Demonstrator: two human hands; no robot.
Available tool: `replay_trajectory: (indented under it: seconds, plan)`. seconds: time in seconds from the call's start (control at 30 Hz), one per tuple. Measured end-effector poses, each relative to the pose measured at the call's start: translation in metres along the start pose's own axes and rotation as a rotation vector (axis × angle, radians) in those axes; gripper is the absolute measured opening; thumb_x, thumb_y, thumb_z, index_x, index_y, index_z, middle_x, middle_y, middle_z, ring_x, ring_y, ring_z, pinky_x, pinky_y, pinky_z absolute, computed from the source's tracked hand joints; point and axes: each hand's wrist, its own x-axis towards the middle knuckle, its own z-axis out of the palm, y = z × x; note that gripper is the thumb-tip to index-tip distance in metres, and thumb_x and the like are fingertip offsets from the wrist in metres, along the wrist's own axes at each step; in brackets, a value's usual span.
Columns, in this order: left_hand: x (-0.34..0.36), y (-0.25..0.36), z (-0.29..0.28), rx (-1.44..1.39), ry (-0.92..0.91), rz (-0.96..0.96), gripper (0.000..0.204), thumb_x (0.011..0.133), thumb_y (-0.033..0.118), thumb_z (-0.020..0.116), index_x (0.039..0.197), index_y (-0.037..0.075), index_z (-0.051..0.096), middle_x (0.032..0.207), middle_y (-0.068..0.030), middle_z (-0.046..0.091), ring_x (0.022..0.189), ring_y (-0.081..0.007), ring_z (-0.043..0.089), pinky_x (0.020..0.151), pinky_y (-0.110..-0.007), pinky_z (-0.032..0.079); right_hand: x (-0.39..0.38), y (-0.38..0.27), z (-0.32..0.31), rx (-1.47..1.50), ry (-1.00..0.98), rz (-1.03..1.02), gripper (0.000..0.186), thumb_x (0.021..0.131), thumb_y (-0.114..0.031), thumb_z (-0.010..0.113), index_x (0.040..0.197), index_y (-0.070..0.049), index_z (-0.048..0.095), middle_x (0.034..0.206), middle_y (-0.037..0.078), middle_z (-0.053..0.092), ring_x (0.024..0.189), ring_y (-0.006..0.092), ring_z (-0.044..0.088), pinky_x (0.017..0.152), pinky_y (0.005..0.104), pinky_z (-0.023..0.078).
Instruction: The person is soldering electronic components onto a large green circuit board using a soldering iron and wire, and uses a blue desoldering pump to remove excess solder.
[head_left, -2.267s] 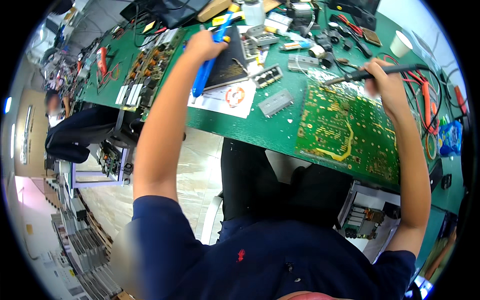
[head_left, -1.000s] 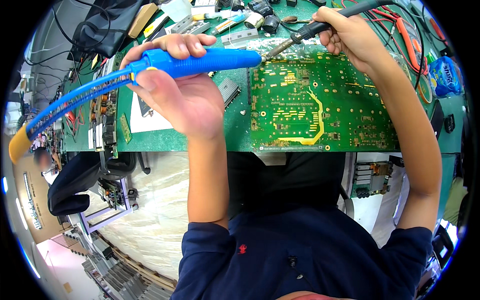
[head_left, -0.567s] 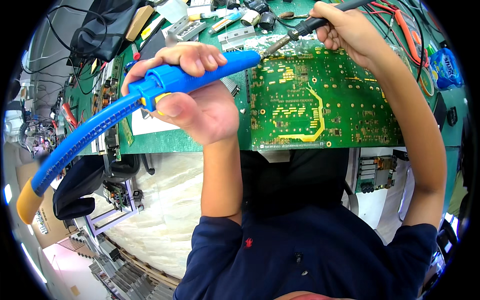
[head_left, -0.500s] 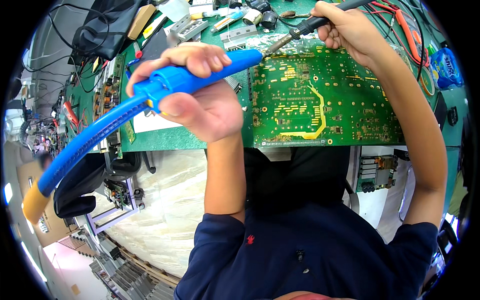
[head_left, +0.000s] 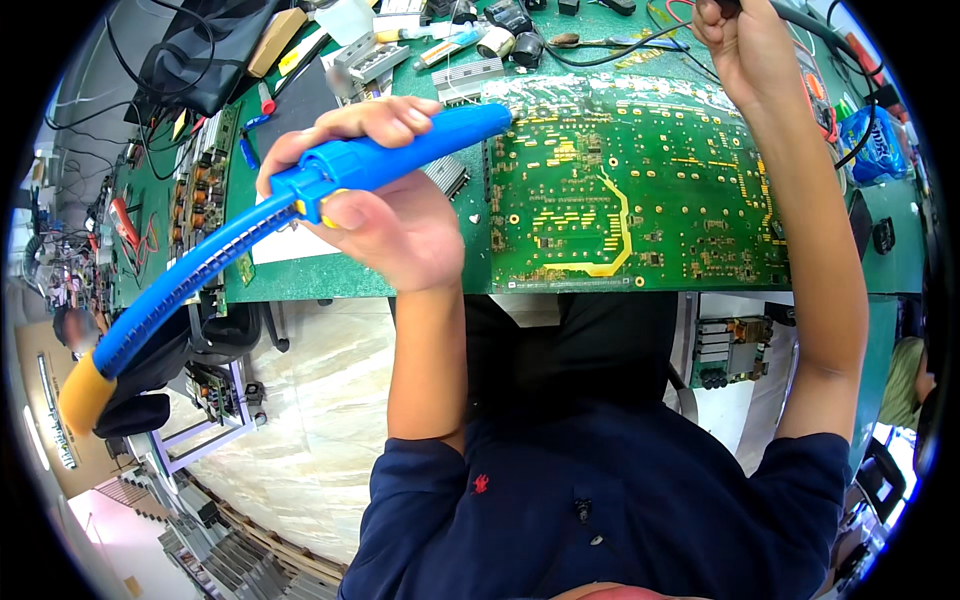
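Observation:
My left hand point(head_left: 385, 190) is closed around a blue solder sucker point(head_left: 410, 145), thumb by its yellow button. Its long rear end, capped in yellow, stretches toward the lower left. The tip of the sucker is over the upper left edge of a large green circuit board point(head_left: 680, 215), and I cannot tell whether it touches. A broad bare yellow-gold track point(head_left: 624, 235) runs down the board. At the top edge, beyond the board, my right hand point(head_left: 745, 50) grips the black handle of a soldering iron; the iron's metal end is out of view, and its thick cable trails right.
Behind the board lie a finned heat sink point(head_left: 468, 82), black capacitors point(head_left: 527, 48) and a syringe point(head_left: 450, 47). A blue packet point(head_left: 872, 142) and an orange-red multimeter point(head_left: 820, 105) stand at the right. More populated boards point(head_left: 205, 180) line the left. A white sheet point(head_left: 295, 258) lies under my left hand.
My right hand has drawn the soldering iron up and right, away from the sucker's tip and the board. The left hand still holds the sucker in nearly the same place.

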Motion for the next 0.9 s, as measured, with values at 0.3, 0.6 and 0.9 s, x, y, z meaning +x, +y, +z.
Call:
replay_trajectory:
  seconds: [0.3, 0.6, 0.9]
  plan:
    - [0.027, 0.049, -0.031, -0.005, 0.239, -0.026, 0.073, 0.093, 0.068, 0.042, 0.115, 0.003, 0.068, 0.113, -0.0187, 0.062, 0.118, -0.0388, 0.053, 0.112, -0.06, 0.033, -0.004, 0.009, 0.006, 0.169, -0.018, 0.103, 0.026, 0.094, -0.026, 0.058, 0.074, -0.009, 0.059, 0.057, 0.0, 0.057, 0.046, 0.0088, 0.051, 0.043, 0.0216, 0.038]
    - [0.023, 0.106, -0.092, 0.403, 0.214, 0.077, 0.06, 0.095, 0.06, 0.047, 0.116, 0.009, 0.068, 0.13, -0.0164, 0.056, 0.132, -0.0352, 0.043, 0.121, -0.059, 0.011, -0.036, 0.0, 0.027, 0.018, -0.145, -0.079, 0.022, 0.098, -0.023, 0.053, 0.095, -0.003, 0.06, 0.067, 0.002, 0.061, 0.051, 0.0092, 0.055, 0.05, 0.0212, 0.043]
    - [0.022, 0.097, -0.129, 0.525, 0.291, 0.181, 0.068, 0.089, 0.07, 0.047, 0.109, 0.009, 0.069, 0.113, -0.0148, 0.061, 0.119, -0.0365, 0.052, 0.117, -0.061, 0.02, -0.024, -0.004, -0.022, -0.235, -0.422, 0.078, 0.043, 0.104, -0.023, 0.039, 0.122, 0.012, 0.055, 0.067, 0.0, 0.043, 0.058, 0.0062, 0.035, 0.058, 0.0219, 0.029]
